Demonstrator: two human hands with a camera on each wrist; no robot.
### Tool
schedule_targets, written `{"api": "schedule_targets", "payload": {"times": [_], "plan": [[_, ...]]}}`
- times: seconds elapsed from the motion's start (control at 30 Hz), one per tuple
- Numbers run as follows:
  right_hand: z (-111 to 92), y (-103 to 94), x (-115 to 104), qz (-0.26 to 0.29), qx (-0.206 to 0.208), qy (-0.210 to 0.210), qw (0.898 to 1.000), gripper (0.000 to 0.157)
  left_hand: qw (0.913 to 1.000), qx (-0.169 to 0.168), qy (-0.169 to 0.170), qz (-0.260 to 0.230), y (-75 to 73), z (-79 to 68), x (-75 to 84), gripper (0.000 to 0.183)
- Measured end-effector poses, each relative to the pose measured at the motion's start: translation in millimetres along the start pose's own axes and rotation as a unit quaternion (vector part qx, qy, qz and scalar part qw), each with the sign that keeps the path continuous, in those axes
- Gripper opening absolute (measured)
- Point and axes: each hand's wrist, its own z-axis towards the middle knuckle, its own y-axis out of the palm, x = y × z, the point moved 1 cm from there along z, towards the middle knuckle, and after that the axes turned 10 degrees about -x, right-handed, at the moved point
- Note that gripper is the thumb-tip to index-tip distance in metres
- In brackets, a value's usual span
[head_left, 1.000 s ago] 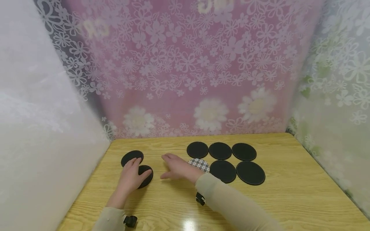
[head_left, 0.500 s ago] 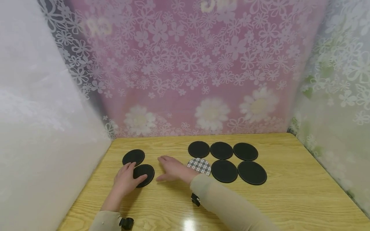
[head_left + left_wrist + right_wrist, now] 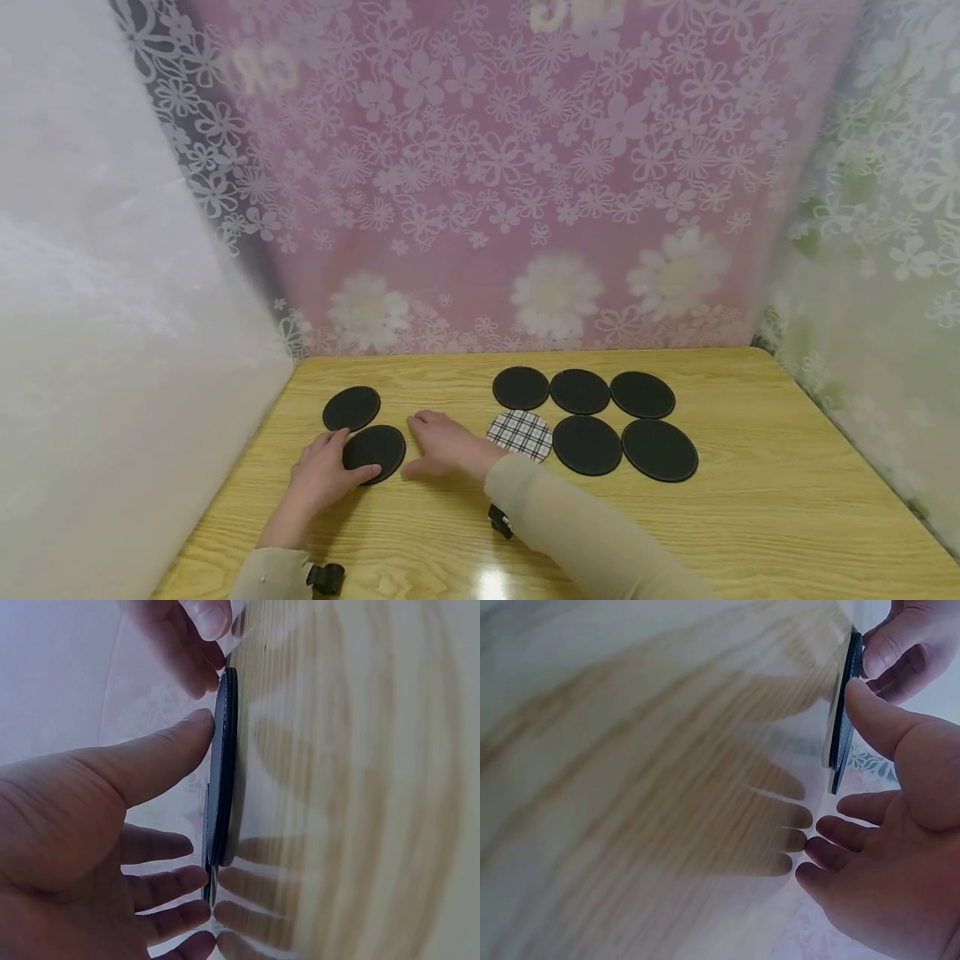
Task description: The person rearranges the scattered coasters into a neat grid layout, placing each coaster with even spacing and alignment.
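A round black coaster point(image 3: 374, 454) lies on the table between my two hands. In the left wrist view its edge point(image 3: 227, 765) shows dark layers with a paler one beneath. My left hand point(image 3: 321, 476) is at its left side, the thumb resting on the near rim and the fingers loosely spread along the far left rim. My right hand point(image 3: 444, 446) stands just right of it, fingers extended and held together, thumb apart. In the right wrist view that thumb tip point(image 3: 855, 688) overlaps the coaster's rim. Another black coaster point(image 3: 352, 408) lies just behind, at the back left.
At the right lie two rows of round coasters: several black ones, such as this back one point(image 3: 580, 392), and a plaid one point(image 3: 521, 435) partly behind my right arm. The wooden table point(image 3: 780, 500) is bounded by a pink floral curtain point(image 3: 480, 208) and pale side sheets.
My left hand has drawn back from the rear coaster toward the near one's left rim. My right hand has come slightly closer to the near coaster. The view has shifted a little.
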Motion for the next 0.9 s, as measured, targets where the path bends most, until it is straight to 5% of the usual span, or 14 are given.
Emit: {"api": "schedule_targets", "payload": {"times": [0.9], "plan": [[9, -0.4, -11, -0.059, 0.015, 0.029, 0.998, 0.082, 0.9995, -0.024, 0.018, 0.005, -5.1, -2.7, -5.9, 0.092]]}}
